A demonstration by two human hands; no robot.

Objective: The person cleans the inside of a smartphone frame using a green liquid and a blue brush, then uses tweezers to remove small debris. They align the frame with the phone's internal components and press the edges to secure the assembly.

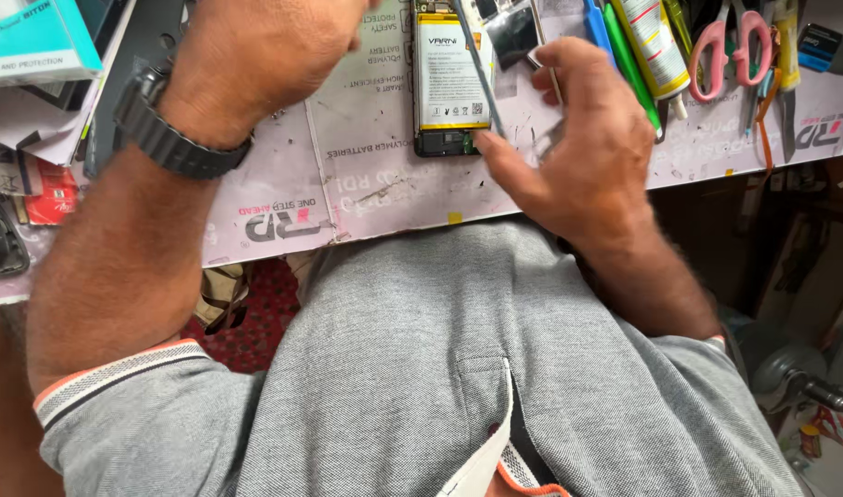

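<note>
**Head view: opened phone under two hands**

Head camera looks down on the right hand (pixel 587 138), fingers closed around thin metal tweezers (pixel 477 64) whose shaft slants across the opened phone (pixel 447 78) and its white battery. The phone lies flat on the pink mat covering the tabletop (pixel 375 184). The left hand (pixel 255 55), wearing a dark wristwatch (pixel 168 133), reaches beyond the frame's top; its fingers cannot be seen. Pink scissors (pixel 730 46) lie well right.

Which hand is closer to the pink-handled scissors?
The right hand. It sits just left of the pink-handled scissors, holding a thin grey metal tool over the opened phone's battery. The left hand, wearing a black wristwatch, is far off at the mat's other side.
</note>
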